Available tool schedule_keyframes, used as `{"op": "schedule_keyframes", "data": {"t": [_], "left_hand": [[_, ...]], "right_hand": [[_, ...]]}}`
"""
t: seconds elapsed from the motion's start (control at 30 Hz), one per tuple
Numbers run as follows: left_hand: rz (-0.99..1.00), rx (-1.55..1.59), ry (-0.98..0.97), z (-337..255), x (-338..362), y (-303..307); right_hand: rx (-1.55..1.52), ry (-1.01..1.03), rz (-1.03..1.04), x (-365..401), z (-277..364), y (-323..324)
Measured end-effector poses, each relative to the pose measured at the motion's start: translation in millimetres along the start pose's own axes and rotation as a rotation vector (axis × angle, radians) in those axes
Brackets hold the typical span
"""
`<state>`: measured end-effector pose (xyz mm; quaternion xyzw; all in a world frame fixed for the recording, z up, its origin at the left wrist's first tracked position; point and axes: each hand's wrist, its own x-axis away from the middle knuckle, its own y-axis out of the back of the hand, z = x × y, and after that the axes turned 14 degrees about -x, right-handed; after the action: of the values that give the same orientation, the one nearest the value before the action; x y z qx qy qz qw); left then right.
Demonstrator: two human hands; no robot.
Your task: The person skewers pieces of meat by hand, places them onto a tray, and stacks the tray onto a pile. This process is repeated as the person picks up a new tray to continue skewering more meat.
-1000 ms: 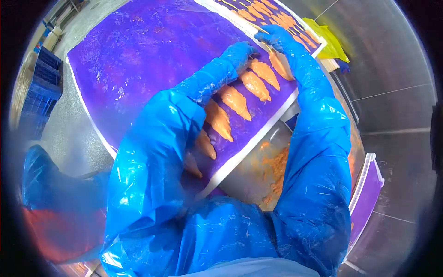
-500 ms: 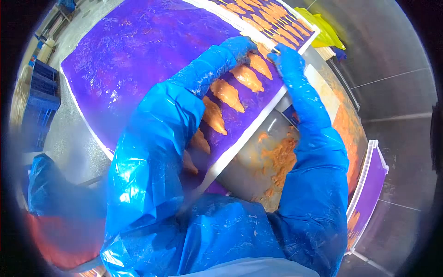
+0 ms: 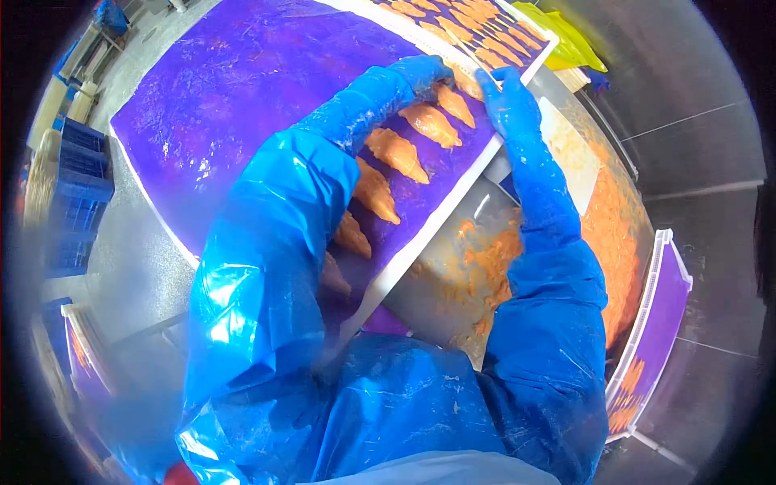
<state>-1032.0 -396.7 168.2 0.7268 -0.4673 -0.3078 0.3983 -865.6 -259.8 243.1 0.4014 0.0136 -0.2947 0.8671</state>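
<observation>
My left hand (image 3: 427, 74), in a blue glove, reaches over a purple sheet (image 3: 242, 97) on a white-edged tray. Its fingers are curled against a strip of orange raw meat (image 3: 466, 83) at the far end of a row. My right hand (image 3: 514, 99), also gloved in blue, is beside that strip, pinching a thin pale stick (image 3: 462, 42) that slants up and left. Nearer me in the row lie more meat pieces (image 3: 396, 153), the closest partly shaded by my left sleeve. The fingertips and where the stick meets the meat are hard to make out.
A second tray (image 3: 485, 36) with rows of meat pieces adjoins at the far side. To the right are a white board (image 3: 567, 149), a heap of orange meat (image 3: 614, 250) and an upright purple-lined tray (image 3: 647, 339). Blue crates (image 3: 77, 194) stand left.
The view has shifted slightly. The thin stick in my right hand now shows plainly. A person in blue and red at lower left has mostly left view, uncovering another tray there.
</observation>
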Motion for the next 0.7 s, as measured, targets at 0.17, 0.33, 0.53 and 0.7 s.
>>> {"op": "schedule_keyframes", "data": {"t": [0.17,0.33,0.53,0.7], "left_hand": [[-0.118,-0.153,-0.154,-4,22,25],[-0.094,-0.194,-0.072,-5,27,21],[-0.015,-0.081,-0.301,-15,68,31],[0.033,-0.389,-0.278,-39,72,28]], "right_hand": [[0.044,0.033,0.042,20,-20,34],[0.261,0.101,0.179,39,-36,44],[0.097,-0.074,0.163,52,-27,71],[-0.147,0.03,0.063,80,-18,61]]}}
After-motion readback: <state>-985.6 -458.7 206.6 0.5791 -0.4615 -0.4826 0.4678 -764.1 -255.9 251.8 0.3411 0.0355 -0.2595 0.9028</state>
